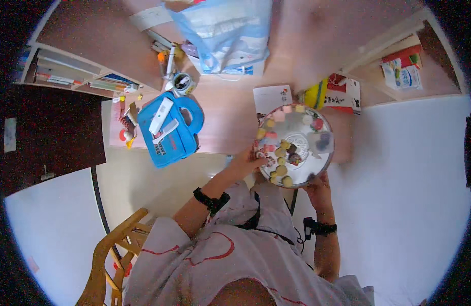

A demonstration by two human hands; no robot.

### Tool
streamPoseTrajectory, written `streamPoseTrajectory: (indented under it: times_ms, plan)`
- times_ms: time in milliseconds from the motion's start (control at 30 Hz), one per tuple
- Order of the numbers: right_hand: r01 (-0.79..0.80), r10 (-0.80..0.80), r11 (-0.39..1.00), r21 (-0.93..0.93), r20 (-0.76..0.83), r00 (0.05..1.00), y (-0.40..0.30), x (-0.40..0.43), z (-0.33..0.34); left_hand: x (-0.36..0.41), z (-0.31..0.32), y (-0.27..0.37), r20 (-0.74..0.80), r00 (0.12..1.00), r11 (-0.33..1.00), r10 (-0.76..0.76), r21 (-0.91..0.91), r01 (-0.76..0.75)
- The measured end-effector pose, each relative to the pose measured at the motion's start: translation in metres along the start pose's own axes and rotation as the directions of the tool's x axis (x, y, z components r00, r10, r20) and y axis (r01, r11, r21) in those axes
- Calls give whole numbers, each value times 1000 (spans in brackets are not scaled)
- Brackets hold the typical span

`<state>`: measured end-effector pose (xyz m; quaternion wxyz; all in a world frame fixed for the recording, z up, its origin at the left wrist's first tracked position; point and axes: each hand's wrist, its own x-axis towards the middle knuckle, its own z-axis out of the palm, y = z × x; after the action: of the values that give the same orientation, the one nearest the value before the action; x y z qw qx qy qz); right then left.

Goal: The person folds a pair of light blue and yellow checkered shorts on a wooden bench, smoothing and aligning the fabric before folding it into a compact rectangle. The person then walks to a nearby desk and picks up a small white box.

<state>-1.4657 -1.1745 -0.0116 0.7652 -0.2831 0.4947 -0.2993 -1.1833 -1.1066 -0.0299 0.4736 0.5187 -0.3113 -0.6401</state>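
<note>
A round silvery tray or tin is held in front of me, above the desk's front edge. My left hand grips its left rim, with the fingertips reaching over small pieces. My right hand holds the lower right rim from below. Many small decorative pieces in yellow, pink and red lie along the left side and middle of the tray. A red-and-green piece sits near its upper right, and a dark blurred patch shows at the right; I cannot tell what it is.
On the pink desk lie a blue zip bag with white objects on it, a cup and a printed sheet. A blue-white plastic bag stands behind. Bookshelves flank both sides. A wooden chair is at lower left.
</note>
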Motion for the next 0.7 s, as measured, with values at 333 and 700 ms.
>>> streamPoseTrajectory:
  times_ms: [333,700]
  plan:
    - [14,65,940,-340,221,973,43,101,74,-48,-88,-32,-145,980,943,-137,-322,84]
    - [154,57,691,-706,265,962,78,172,90,-34,-128,-64,-211,972,892,-108,-452,1]
